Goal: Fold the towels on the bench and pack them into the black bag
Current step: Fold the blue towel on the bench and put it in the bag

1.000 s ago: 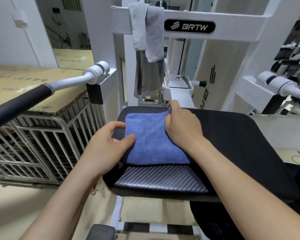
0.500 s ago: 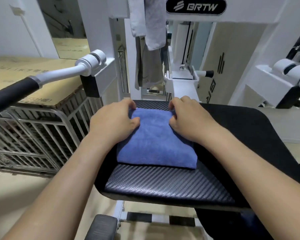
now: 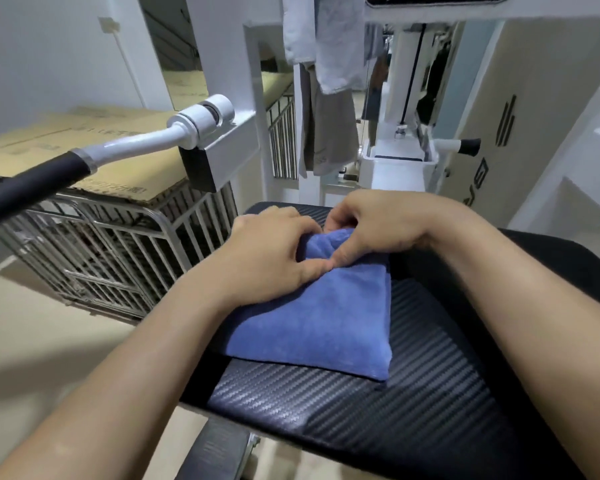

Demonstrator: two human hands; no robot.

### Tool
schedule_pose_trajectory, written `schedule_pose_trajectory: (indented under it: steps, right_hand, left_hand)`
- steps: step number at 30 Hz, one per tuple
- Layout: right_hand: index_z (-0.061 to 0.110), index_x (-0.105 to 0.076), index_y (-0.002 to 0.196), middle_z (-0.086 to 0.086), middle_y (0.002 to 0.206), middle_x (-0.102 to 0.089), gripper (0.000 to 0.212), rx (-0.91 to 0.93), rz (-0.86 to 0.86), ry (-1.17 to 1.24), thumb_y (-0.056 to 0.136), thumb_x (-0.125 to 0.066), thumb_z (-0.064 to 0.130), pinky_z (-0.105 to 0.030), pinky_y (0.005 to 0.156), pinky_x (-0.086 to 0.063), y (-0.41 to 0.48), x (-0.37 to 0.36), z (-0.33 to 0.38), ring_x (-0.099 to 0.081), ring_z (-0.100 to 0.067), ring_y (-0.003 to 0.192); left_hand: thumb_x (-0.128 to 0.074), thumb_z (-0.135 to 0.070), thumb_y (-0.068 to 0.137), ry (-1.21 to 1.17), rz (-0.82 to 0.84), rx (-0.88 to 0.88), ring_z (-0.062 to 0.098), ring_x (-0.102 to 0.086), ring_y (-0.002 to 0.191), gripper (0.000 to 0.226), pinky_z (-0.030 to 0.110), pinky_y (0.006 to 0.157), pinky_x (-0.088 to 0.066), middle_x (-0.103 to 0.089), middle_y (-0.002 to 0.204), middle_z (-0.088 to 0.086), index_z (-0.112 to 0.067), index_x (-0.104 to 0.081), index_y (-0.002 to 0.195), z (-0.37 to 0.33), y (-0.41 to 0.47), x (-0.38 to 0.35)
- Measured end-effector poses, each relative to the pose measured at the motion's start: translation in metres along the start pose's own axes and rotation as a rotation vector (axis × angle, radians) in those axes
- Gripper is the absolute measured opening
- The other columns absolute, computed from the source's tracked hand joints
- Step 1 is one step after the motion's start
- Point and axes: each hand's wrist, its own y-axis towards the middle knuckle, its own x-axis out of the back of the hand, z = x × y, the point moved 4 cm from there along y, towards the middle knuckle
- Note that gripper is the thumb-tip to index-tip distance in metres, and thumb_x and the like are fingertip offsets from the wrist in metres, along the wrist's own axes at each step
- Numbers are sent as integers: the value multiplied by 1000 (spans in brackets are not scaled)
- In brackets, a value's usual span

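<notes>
A folded blue towel lies on the black carbon-pattern bench pad. My left hand rests on the towel's far left part, fingers curled over its far edge. My right hand pinches the bunched far edge of the towel beside it. The thumbs of both hands meet at the middle. The far edge is raised into a fold between the hands. A grey towel and a darker one hang from the white machine frame behind. The black bag is not in view.
A white lever arm with a black grip sticks out at the left over a metal cage topped with cardboard. The white machine frame and a weight stack stand just behind the pad. Beige floor lies at the lower left.
Both hands have come together at the towel's far edge and gathered it into a raised fold. The view has moved closer and tilted down.
</notes>
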Motion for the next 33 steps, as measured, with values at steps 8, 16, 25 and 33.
schedule_pose_trajectory:
  steps: [8,16,25,33]
  right_hand:
    - [23,-55,124,-8,114,-69,57,183,-233,921,74,-79,12,-36,90,-53,-47,4,-7,-67,-16,102]
    - [21,-67,115,-1,111,-72,32,128,-264,695,84,-71,23,-46,95,-52,-150,-49,21,-68,-19,105]
    - [15,-67,109,-4,102,-71,23,-36,-144,767,86,-70,12,-26,76,-53,-254,-151,18,-67,-13,94]
    - [24,-51,133,1,132,-53,41,-529,-309,-362,92,-54,24,-39,93,-47,-282,-239,-74,-44,-21,125]
  left_hand:
    - [-69,-41,82,-453,-336,111,10,-48,59,32,26,54,-38,-52,62,-10,-20,-47,75,-16,-23,35]
    - [-71,-39,68,-1413,-92,255,27,-62,78,46,36,68,-49,-65,86,15,-1,-62,93,-36,-97,-4]
    - [-63,-33,78,-1472,551,68,27,-63,115,43,45,99,-46,-68,122,6,-23,-66,119,-101,-198,-79]
    - [-58,-35,89,-900,325,349,9,-61,89,8,35,85,-48,-65,91,-13,-33,-54,95,-113,-230,-168]
